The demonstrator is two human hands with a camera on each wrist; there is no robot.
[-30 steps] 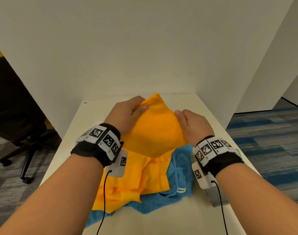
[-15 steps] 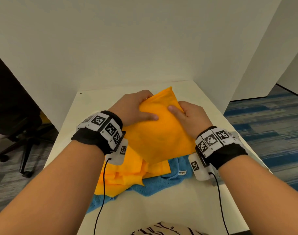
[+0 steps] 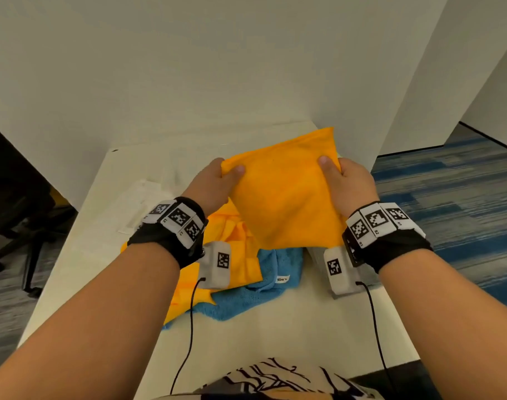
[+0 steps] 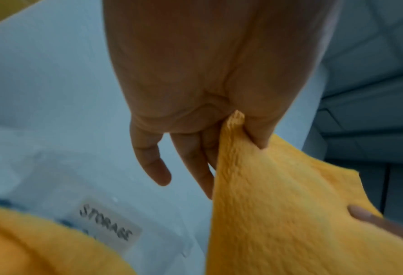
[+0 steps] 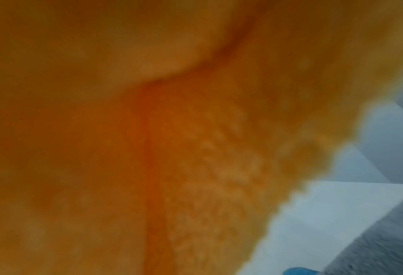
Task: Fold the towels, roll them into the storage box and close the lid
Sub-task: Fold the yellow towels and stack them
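Aloft, orange towel [image 3: 284,197] pinched between both hands, seemingly folded.

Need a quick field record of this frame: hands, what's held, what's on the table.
left hand: pinches the left top corner of the folded orange towel
right hand: grips the towel's right top corner, thumb on top
held towel: lifted off the pile, hanging between the hands
pile: second orange towel lying on a blue towel
storage box: clear, labelled STORAGE, on the white table; lid state unclear
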